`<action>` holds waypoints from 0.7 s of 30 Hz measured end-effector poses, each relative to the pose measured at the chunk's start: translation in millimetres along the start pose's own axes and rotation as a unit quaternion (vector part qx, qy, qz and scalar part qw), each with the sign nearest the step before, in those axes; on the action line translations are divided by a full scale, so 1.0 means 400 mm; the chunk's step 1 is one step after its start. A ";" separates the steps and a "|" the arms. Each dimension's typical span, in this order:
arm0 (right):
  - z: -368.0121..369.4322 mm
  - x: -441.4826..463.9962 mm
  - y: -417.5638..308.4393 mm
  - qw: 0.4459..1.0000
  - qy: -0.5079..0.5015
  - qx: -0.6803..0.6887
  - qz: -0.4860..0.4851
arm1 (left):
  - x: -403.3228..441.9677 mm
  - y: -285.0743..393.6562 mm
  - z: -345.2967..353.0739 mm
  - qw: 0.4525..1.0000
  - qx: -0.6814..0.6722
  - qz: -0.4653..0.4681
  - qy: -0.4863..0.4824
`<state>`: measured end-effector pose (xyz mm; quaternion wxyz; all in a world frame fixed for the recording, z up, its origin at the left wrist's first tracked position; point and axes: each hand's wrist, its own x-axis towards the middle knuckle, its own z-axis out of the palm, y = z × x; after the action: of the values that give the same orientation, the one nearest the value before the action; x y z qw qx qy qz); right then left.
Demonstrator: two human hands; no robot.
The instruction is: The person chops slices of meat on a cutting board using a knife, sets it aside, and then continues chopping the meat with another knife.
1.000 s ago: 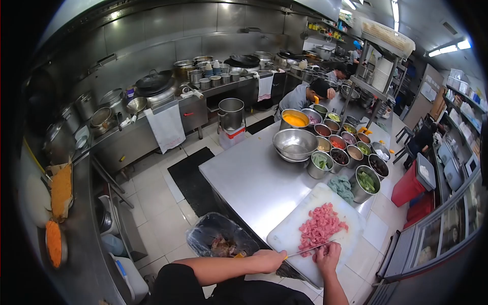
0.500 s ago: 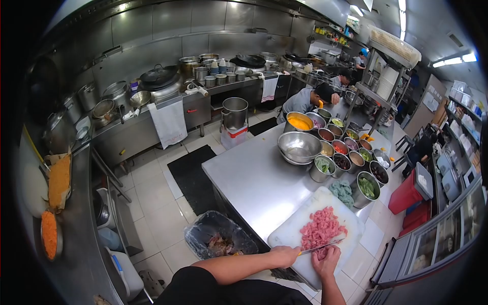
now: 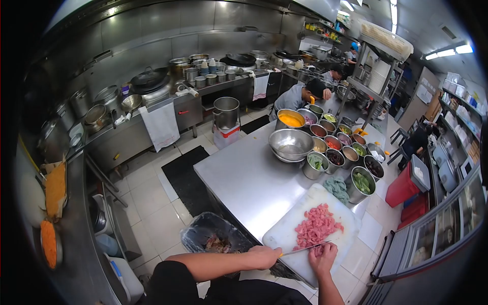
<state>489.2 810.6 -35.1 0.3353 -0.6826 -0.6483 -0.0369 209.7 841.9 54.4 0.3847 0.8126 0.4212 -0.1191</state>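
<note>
Meat [image 3: 318,223], chopped and pink, lies heaped on a white board [image 3: 280,239], just beyond the fingers of the right hand [image 3: 324,256], which are bent near the tip of the knife [image 3: 300,249]; whether they grip a piece, cannot tell. Left hand [image 3: 264,257]: fingers closed around the knife's yellow handle, blade pointing toward the right fingers. Tub [image 3: 192,235] sits near the left fingers, on the side away from the board; green cloth [image 3: 336,188] lies past the meat, farther from both hands.
</note>
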 end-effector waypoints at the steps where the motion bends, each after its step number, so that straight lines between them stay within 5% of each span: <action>1: 0.000 0.000 0.000 1.000 0.000 0.004 0.000 | -0.009 -0.008 0.002 1.000 -0.009 -0.004 0.003; 21: 0.005 -0.003 0.012 0.999 -0.025 -0.006 0.023 | -0.005 0.007 -0.008 0.999 -0.028 -0.024 -0.002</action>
<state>492.7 810.9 -39.0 0.3158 -0.6999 -0.6404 -0.0160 210.2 842.1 58.8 0.4049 0.7910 0.4432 -0.1187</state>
